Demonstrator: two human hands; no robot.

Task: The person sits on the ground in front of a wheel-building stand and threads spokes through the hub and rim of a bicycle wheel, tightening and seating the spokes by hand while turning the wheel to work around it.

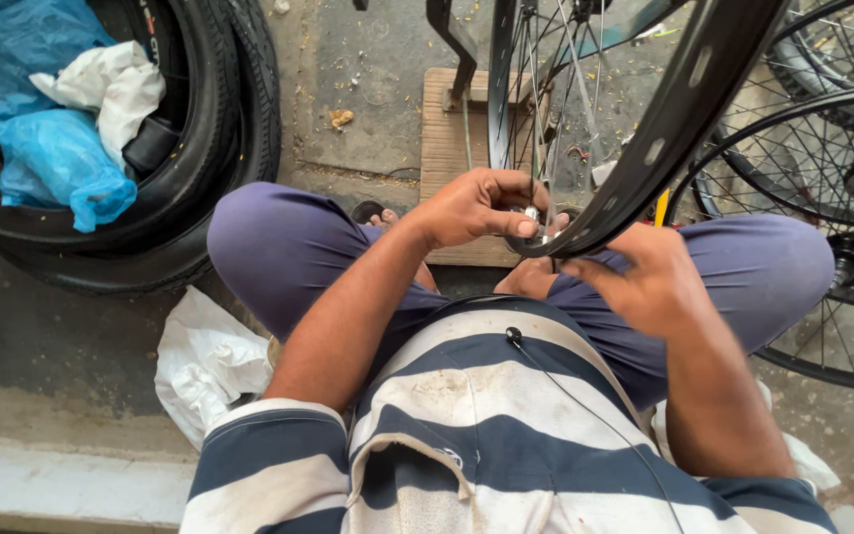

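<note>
I wear a short-sleeved shirt (486, 435) with broad navy and white stripes, purple-blue trousers (279, 247), and a thin black cable (585, 410) running down my chest.

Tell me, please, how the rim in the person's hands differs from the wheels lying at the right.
The black rim is held tilted up between the left hand and right hand; the wheels at the right lie on the ground. The rim shows empty spoke holes along its bare band, while those wheels are fully laced with spokes and carry hubs. All are dark, round bicycle parts.
</note>
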